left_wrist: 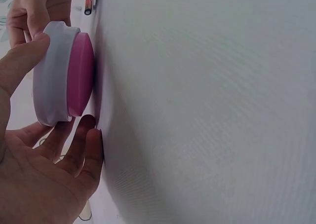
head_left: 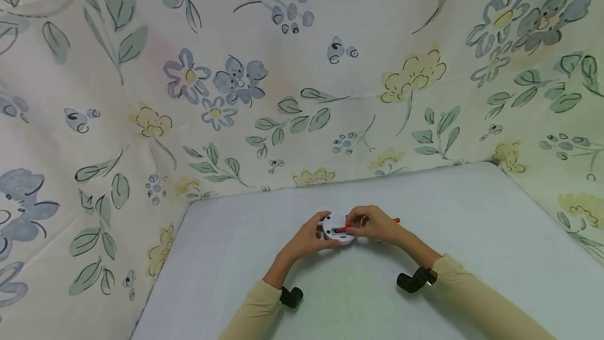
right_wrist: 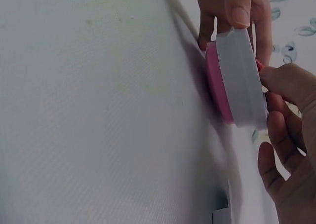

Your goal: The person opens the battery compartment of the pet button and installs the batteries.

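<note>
A round white device (head_left: pixel 334 220) with small speaker holes and dark spots on its upper face shows a pink underside (left_wrist: pixel 81 76) in the wrist views. My left hand (head_left: pixel 309 236) grips its rim from the left, thumb on the near edge and fingers round the far side. With thumb and fingertips my right hand (head_left: pixel 373 223) pinches a red battery (head_left: pixel 343 229) at a slot in the upper face. Its dark end lies in the slot; the fingertips hide part of it. The device is held tilted close over the table.
Another battery (left_wrist: pixel 89 6) with a copper-coloured band lies on the table past the right hand, beside a slim pale item. A white block-like piece (right_wrist: pixel 221 215) shows at the bottom of the right wrist view. Floral cloth (head_left: pixel 292 135) hangs behind the white table (head_left: pixel 236 256).
</note>
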